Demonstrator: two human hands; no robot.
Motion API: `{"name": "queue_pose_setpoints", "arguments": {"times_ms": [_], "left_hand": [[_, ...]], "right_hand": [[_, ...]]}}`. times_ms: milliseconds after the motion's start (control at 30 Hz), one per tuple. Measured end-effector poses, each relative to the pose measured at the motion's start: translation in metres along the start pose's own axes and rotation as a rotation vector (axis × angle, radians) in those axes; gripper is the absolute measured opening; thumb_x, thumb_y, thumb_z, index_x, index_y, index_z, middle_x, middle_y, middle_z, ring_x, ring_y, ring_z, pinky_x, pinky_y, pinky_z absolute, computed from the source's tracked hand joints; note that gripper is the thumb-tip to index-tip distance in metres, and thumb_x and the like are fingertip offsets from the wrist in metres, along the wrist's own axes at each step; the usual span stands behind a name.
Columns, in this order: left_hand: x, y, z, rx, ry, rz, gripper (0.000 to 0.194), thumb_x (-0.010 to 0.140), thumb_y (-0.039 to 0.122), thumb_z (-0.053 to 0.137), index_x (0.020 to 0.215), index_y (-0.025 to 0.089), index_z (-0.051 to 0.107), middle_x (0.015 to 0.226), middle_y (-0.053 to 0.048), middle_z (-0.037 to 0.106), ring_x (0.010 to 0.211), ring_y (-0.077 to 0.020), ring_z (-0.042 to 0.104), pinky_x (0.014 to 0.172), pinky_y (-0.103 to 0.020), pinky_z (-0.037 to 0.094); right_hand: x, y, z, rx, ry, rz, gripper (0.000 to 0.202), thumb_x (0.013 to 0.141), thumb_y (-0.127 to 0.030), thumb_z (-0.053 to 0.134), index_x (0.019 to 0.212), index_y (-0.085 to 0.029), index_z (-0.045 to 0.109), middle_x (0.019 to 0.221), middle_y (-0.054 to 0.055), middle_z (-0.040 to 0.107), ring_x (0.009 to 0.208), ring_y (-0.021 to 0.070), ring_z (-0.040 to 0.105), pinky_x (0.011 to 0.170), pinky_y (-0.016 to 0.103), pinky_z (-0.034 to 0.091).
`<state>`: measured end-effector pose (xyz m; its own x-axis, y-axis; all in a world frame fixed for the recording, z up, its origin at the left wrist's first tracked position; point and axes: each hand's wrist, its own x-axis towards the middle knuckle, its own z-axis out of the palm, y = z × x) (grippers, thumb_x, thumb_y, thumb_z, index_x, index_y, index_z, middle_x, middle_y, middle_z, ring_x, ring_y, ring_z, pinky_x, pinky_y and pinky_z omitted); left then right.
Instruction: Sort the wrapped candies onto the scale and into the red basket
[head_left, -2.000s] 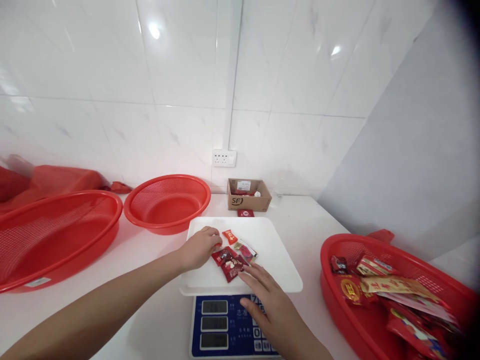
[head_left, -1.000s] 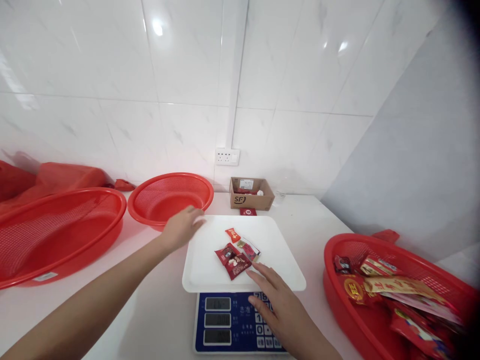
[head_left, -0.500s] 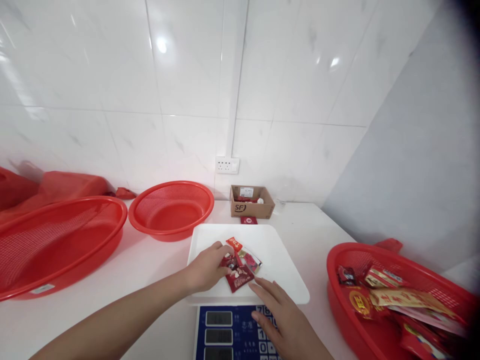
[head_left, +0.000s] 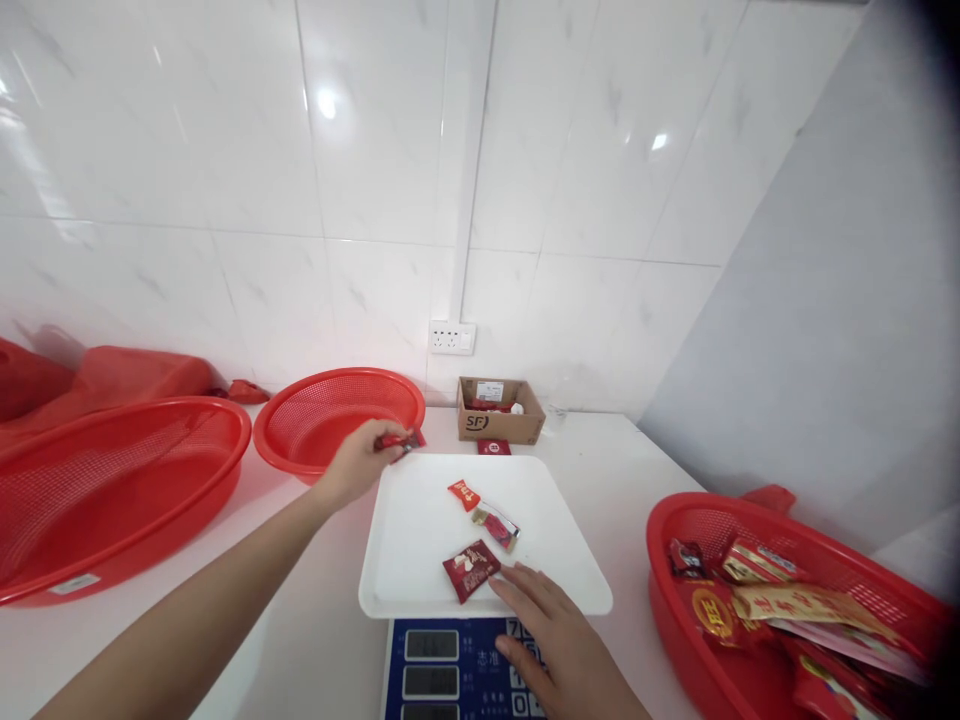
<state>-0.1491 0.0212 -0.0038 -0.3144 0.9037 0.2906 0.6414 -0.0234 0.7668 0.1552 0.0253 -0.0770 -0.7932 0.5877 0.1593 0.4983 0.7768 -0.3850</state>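
My left hand (head_left: pixel 358 462) is closed on a small dark red candy packet (head_left: pixel 403 442), held over the gap between the round basket and the tray's back left corner. On the white tray (head_left: pixel 405 540) of the scale lie a flat dark red packet (head_left: pixel 471 571), a pink and gold packet (head_left: pixel 496 525) and a small bright red packet (head_left: pixel 464 494). My right hand (head_left: pixel 559 640) rests at the tray's front edge with fingers spread, its fingertips beside the flat dark red packet. Below the tray shows the scale's blue panel (head_left: pixel 487 660), partly covered by that hand.
Behind the tray stands a small cardboard box (head_left: pixel 500 428) with things inside. A round red basket (head_left: pixel 285 425) is at the back left and a long red basket (head_left: pixel 232 470) at the left. On the right, another red basket (head_left: pixel 679 620) holds several snack packets. The tiled wall closes off the back.
My left hand has picked a small dark red packet off the tray and carried it back and left, toward the round basket. My right hand has stayed nearly in place.
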Motion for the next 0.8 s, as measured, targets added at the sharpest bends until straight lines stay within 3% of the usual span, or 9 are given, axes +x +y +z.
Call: {"name": "queue_pose_setpoints", "arguments": {"times_ms": [133, 233, 333, 433, 533, 667, 800], "left_hand": [[0.017, -0.016, -0.025, 0.108, 0.168, -0.067, 0.028, 0.083, 0.026, 0.047, 0.109, 0.017, 0.054, 0.11, -0.011, 0.06, 0.099, -0.0252, 0.059, 0.085, -0.041, 0.047], [0.011, -0.019, -0.022, 0.192, 0.163, -0.046, 0.038, 0.085, 0.03, 0.046, 0.121, 0.016, 0.049, 0.125, -0.017, 0.05, 0.11, -0.0303, 0.053, 0.09, -0.047, 0.043], [-0.013, -0.008, 0.003, 0.233, -0.038, 0.077, 0.03, 0.086, 0.032, 0.048, 0.112, 0.02, 0.056, 0.12, -0.011, 0.056, 0.115, -0.0281, 0.05, 0.096, -0.045, 0.04], [-0.046, 0.013, 0.036, 0.226, -0.326, 0.236, 0.025, 0.087, 0.034, 0.051, 0.108, 0.025, 0.061, 0.108, -0.005, 0.064, 0.103, -0.0219, 0.057, 0.091, -0.036, 0.044], [-0.069, 0.031, 0.06, 0.241, -0.541, 0.386, 0.024, 0.08, 0.034, 0.062, 0.104, 0.028, 0.064, 0.1, -0.004, 0.064, 0.093, -0.0214, 0.058, 0.085, -0.033, 0.046], [-0.074, 0.038, 0.07, 0.285, -0.606, 0.454, 0.026, 0.083, 0.022, 0.057, 0.108, 0.024, 0.063, 0.105, -0.009, 0.061, 0.094, -0.0242, 0.055, 0.084, -0.037, 0.045], [-0.07, 0.035, 0.067, 0.27, -0.578, 0.423, 0.031, 0.076, 0.004, 0.053, 0.096, 0.024, 0.066, 0.099, -0.006, 0.061, 0.091, -0.0194, 0.056, 0.08, -0.03, 0.047]], "right_hand": [[0.0, -0.001, 0.0, -0.01, -0.011, -0.002, 0.043, 0.089, -0.034, 0.049, 0.13, -0.021, 0.054, 0.135, 0.01, 0.05, 0.126, 0.031, 0.045, 0.103, 0.052, 0.039], [0.0, -0.002, 0.0, -0.015, -0.026, 0.008, 0.043, 0.089, -0.035, 0.049, 0.13, -0.021, 0.054, 0.136, 0.011, 0.05, 0.126, 0.0319, 0.044, 0.102, 0.053, 0.039], [0.0, -0.002, 0.0, 0.001, -0.006, 0.005, 0.043, 0.089, -0.036, 0.05, 0.13, -0.021, 0.054, 0.135, 0.01, 0.051, 0.125, 0.031, 0.045, 0.102, 0.051, 0.04], [0.0, 0.0, 0.002, 0.012, 0.012, -0.002, 0.042, 0.089, -0.034, 0.051, 0.129, -0.022, 0.055, 0.134, 0.01, 0.052, 0.124, 0.0298, 0.046, 0.102, 0.05, 0.041], [0.0, 0.002, 0.003, 0.005, 0.023, -0.013, 0.041, 0.088, -0.033, 0.051, 0.128, -0.021, 0.056, 0.134, 0.011, 0.052, 0.124, 0.0299, 0.047, 0.101, 0.05, 0.041], [-0.001, 0.001, 0.004, -0.011, 0.026, -0.025, 0.042, 0.088, -0.03, 0.051, 0.129, -0.021, 0.055, 0.135, 0.011, 0.051, 0.124, 0.0293, 0.046, 0.102, 0.05, 0.041], [-0.001, -0.001, 0.002, -0.027, -0.027, 0.002, 0.043, 0.09, -0.031, 0.048, 0.131, -0.02, 0.053, 0.137, 0.011, 0.049, 0.126, 0.0294, 0.044, 0.103, 0.051, 0.039]]}}
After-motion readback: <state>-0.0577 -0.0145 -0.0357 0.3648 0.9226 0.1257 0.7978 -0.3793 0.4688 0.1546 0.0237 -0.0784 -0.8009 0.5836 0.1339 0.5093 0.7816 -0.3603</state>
